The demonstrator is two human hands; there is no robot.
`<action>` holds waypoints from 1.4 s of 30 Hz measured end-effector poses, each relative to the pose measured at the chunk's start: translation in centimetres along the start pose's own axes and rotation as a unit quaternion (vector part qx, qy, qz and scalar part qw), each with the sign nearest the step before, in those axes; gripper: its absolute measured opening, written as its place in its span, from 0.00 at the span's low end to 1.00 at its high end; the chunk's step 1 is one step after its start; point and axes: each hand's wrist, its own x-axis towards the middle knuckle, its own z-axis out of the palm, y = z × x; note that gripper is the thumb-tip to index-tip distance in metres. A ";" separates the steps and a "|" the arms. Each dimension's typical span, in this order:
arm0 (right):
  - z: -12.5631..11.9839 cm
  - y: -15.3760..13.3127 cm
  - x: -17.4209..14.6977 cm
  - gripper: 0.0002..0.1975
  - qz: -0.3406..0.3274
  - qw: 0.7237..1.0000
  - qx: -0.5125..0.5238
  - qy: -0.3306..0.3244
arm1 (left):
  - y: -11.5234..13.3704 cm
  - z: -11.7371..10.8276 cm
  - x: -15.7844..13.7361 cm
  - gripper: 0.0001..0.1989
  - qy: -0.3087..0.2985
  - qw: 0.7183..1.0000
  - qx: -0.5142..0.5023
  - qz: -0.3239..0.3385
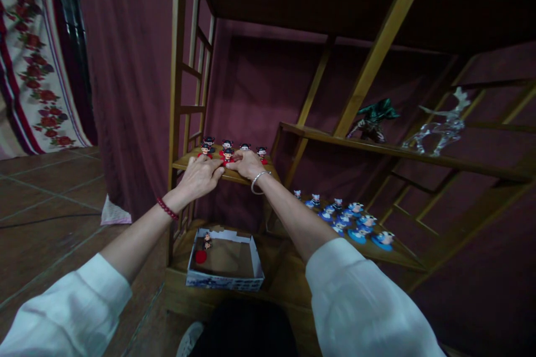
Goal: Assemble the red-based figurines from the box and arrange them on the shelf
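Note:
A small red-dressed figurine (228,157) with black hair stands at the front of the small wooden shelf (238,177), between my two hands. My left hand (200,177) is curled at its left side, with the fingertips at the figurine's red base. From the right, my right hand (248,165) closes its thumb and fingers on the same base. Around them on this shelf are several similar figurines, among them one at the back left (209,141) and one at the right end (262,152). My fingers partly hide the base and some neighbours.
Below, an open cardboard box (257,273) holds one figurine (207,241) and a red disc (201,256). Several blue-based figurines (362,228) stand on the lower right shelf. A glass deer (444,125) and a dark green ornament (374,117) stand above. A wooden post (175,95) rises at left.

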 end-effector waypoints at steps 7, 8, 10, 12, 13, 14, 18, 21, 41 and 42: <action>0.2 -0.4 0.4 0.12 0.016 1.000 -0.009 0.001 | -0.1 0.4 0.5 0.20 0.000 1.000 0.009 -0.005; 0.2 -0.5 0.4 0.12 0.019 1.000 -0.006 -0.001 | -0.1 0.4 0.6 0.20 -0.001 1.000 0.012 -0.005; 0.2 -0.5 0.5 0.11 0.020 1.000 0.001 -0.004 | 0.0 0.3 0.6 0.20 -0.003 1.000 0.019 -0.006; 0.2 -0.5 0.6 0.11 0.023 1.000 0.007 -0.008 | 0.1 0.2 0.7 0.20 -0.006 1.000 0.023 -0.006; 0.3 -0.4 0.6 0.11 0.025 1.000 0.008 -0.010 | 0.2 0.2 0.7 0.20 -0.008 1.000 0.025 -0.005; 0.3 -0.4 0.7 0.10 0.026 1.000 0.008 -0.011 | 0.2 0.1 0.7 0.21 -0.010 1.000 0.028 -0.004; 0.4 -0.3 0.9 0.10 0.022 1.000 0.000 -0.012 | 0.2 0.1 0.9 0.21 -0.016 0.999 0.036 -0.007; 0.5 -0.2 1.0 0.11 0.018 1.000 -0.008 -0.011 | 0.1 0.2 1.0 0.22 -0.019 0.999 0.040 -0.009; 0.3 -0.4 0.7 0.14 0.036 0.998 -0.053 -0.011 | 0.1 0.3 1.5 0.21 -0.043 0.998 0.044 -0.017; 0.3 -0.4 0.7 0.14 0.035 0.998 -0.054 -0.010 | 0.1 0.3 1.5 0.21 -0.044 0.998 0.042 -0.017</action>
